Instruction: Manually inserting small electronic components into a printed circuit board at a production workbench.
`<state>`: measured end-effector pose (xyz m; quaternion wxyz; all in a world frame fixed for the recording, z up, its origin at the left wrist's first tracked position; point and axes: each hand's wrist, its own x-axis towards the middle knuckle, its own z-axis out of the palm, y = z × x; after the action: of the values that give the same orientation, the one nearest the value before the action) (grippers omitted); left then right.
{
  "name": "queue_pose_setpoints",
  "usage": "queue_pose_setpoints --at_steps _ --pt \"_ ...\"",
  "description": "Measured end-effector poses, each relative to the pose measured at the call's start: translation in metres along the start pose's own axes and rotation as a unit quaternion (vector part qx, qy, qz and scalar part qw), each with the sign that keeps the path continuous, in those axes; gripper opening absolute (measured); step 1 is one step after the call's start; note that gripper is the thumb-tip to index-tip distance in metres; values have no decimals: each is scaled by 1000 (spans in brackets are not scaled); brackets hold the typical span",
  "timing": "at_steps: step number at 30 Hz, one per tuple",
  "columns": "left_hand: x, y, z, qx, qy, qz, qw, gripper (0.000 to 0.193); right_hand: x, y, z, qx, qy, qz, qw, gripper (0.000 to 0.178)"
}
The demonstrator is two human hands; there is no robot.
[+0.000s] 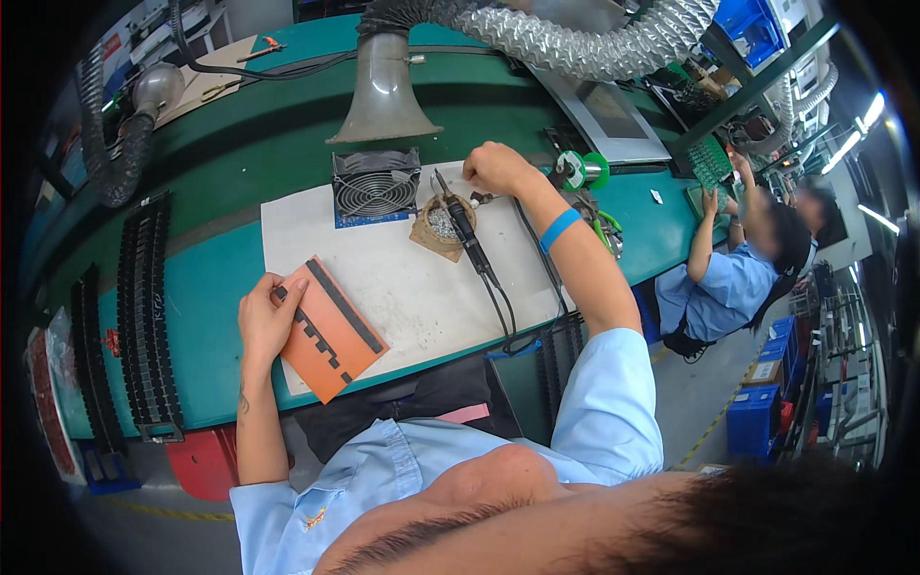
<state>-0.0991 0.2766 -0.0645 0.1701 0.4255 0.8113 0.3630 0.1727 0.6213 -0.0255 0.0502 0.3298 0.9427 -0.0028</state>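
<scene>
My left hand (265,321) grips an orange board (340,331) by its left side, thumb on top. The board has a black strip along one edge and a stepped row of black pieces along another. It is tilted over the front edge of a white sheet (402,311). My right hand (496,169) is closed beyond the soldering iron; what its fingers hold, if anything, is hidden. The black soldering iron (462,228) lies over a round dish (440,225) of metallic shavings, its cable trailing toward me. Small dark parts (482,198) lie beside the dish, near my right hand.
A small fan (376,187) stands at the sheet's far edge, beneath a fume hood (385,91). Green solder spools (583,171) are to the right. Black slotted racks (146,316) line the left. A co-worker (733,283) handles a green board (710,165) at the far right.
</scene>
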Motion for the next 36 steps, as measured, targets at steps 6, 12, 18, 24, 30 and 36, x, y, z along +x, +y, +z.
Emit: queue_pose_setpoints --at_steps 6,12,18,24,30,36 --pt "-2 2 -1 14 -1 -7 1000 36 13 12 2 -94 49 182 978 18" --pt "-2 -1 -2 17 2 -1 1000 36 12 18 -8 108 -1 22 994 16" --pt "-3 0 -3 13 -4 -10 1000 36 10 -8 6 199 -26 -33 979 19" --pt "-3 3 -2 26 2 6 1000 36 22 6 28 34 92 106 990 21" --pt "-2 3 -5 33 3 1 999 35 18 41 -1 -61 122 259 956 23" --pt "-2 0 -3 43 -2 2 999 35 9 25 -9 90 40 45 994 17"
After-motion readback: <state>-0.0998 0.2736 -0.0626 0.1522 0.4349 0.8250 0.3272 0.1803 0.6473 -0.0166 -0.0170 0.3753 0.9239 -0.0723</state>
